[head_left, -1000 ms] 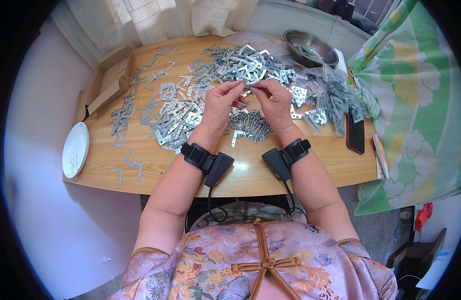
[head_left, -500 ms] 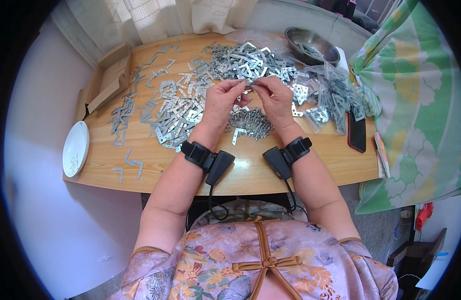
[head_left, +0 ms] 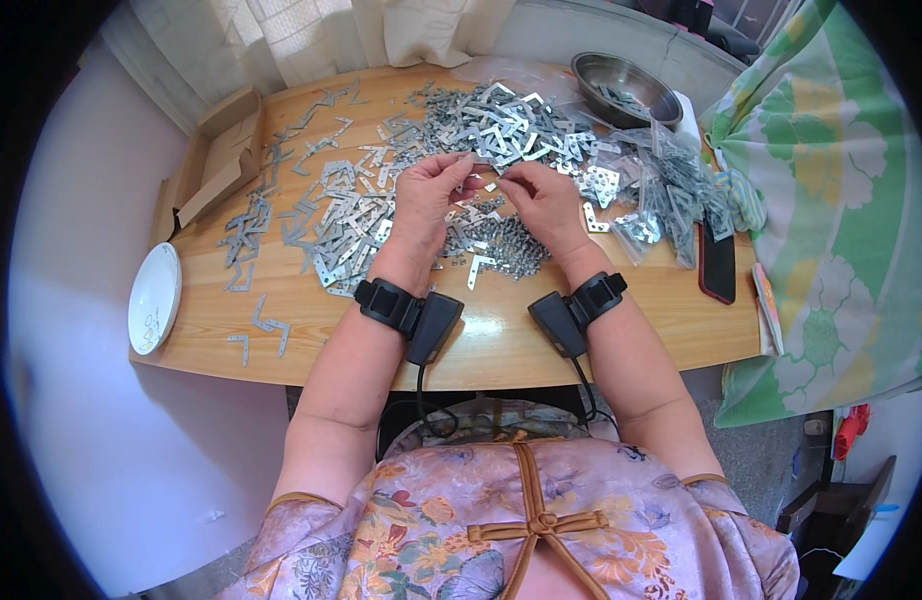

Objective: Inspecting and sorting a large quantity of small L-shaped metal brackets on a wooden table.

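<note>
Now we see both hands raised over the middle of the surface (head_left: 501,352). At the left hand (head_left: 428,196), thumb and forefinger pinch what looks like a small metal piece (head_left: 484,161), held out toward the right hand (it blurs into the heap behind, so we cannot name it surely). The right hand's fingertips are drawn together close by; we cannot tell whether anything sits between them.

We find brackets (head_left: 351,225) piled left of the hands and heaped toward the far edge, with screws (head_left: 513,246) between the wrists. One lone bracket (head_left: 476,270) lies just nearer the near edge. Bags (head_left: 671,185) crowd the right edge beside a phone (head_left: 717,266); a bowl (head_left: 626,88) fills the far right corner. Along the left edge we have a box (head_left: 219,150) and, at the near left corner, a plate (head_left: 155,295).
</note>
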The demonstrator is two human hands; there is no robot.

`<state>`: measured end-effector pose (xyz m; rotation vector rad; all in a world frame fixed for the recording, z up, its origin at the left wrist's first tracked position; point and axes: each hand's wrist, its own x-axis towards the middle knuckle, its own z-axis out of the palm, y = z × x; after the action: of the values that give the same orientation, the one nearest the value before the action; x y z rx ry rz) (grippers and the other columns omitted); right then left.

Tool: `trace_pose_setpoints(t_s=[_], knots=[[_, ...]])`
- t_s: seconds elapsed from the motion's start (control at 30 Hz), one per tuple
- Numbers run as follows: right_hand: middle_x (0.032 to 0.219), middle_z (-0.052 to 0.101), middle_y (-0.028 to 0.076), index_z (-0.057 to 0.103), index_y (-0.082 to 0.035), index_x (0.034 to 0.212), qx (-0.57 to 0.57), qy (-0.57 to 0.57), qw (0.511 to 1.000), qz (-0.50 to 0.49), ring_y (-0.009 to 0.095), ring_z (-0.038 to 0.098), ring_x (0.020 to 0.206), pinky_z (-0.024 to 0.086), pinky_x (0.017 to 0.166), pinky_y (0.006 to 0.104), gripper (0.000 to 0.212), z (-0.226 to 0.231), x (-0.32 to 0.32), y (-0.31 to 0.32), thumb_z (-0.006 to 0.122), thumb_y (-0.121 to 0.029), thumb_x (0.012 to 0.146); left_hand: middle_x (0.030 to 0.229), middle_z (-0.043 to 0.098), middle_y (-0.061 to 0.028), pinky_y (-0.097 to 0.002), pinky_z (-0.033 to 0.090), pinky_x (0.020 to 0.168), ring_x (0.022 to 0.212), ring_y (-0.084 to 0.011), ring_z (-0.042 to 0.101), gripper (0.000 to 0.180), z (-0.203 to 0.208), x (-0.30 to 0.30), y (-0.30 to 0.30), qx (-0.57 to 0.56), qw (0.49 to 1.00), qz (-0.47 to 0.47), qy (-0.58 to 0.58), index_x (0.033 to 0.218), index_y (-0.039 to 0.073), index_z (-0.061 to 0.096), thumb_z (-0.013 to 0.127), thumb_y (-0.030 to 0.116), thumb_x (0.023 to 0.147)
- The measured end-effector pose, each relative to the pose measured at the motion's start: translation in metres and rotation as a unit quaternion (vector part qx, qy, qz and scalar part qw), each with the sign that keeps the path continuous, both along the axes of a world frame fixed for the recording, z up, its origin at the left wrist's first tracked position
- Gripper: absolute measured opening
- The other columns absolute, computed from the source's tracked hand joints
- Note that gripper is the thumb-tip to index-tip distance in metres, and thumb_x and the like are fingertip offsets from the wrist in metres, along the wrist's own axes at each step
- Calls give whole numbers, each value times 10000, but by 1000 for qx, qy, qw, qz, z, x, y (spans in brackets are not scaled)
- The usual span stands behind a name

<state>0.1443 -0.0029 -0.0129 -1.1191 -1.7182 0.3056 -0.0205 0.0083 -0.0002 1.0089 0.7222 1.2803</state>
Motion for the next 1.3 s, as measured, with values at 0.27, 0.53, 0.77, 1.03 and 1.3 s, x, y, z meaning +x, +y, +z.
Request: trace_pose_setpoints(t_s=[0.27, 0.53, 0.77, 1.03, 1.3], knots=[[789, 565, 39, 647, -116, 778, 2, -250, 968, 17, 233, 559, 797, 447, 694, 356, 133, -1, 1, -3, 656, -233, 717, 867, 664, -68, -183, 422, 599, 710, -79, 589, 155, 0, 0, -2, -26, 999, 30, 11, 915, 46, 620, 623, 169, 820], [793, 567, 36, 649, -131, 787, 14, -290, 956, 31, 233, 566, 793, 452, 688, 359, 113, -1, 2, -2, 668, -192, 693, 878, 667, -61, -187, 414, 594, 720, -78, 588, 152, 0, -1, -1, -37, 998, 36, 30, 916, 60, 621, 621, 179, 822], [768, 570, 40, 625, -113, 734, 25, -298, 954, 24, 237, 573, 783, 453, 676, 365, 106, -2, 1, -1, 671, -197, 688, 893, 658, -92, -194, 463, 585, 749, -106, 612, 173, -1, -2, 2, -53, 998, 18, 32, 942, 41, 605, 608, 178, 837], [764, 573, 44, 614, -94, 703, 28, -298, 954, 32, 240, 572, 774, 452, 676, 367, 120, 1, 1, -1, 669, -199, 683, 867, 653, -122, -220, 504, 599, 715, -148, 628, 195, -1, -1, 2, -50, 998, 11, 22, 924, -10, 596, 592, 169, 846], [779, 575, 55, 614, -87, 724, 41, -342, 938, 16, 229, 572, 799, 453, 704, 351, 125, 2, 3, -1, 663, -196, 687, 856, 656, -123, -217, 503, 578, 692, -148, 633, 211, 2, 1, 0, -42, 998, 16, 36, 910, -10, 603, 584, 192, 852]])
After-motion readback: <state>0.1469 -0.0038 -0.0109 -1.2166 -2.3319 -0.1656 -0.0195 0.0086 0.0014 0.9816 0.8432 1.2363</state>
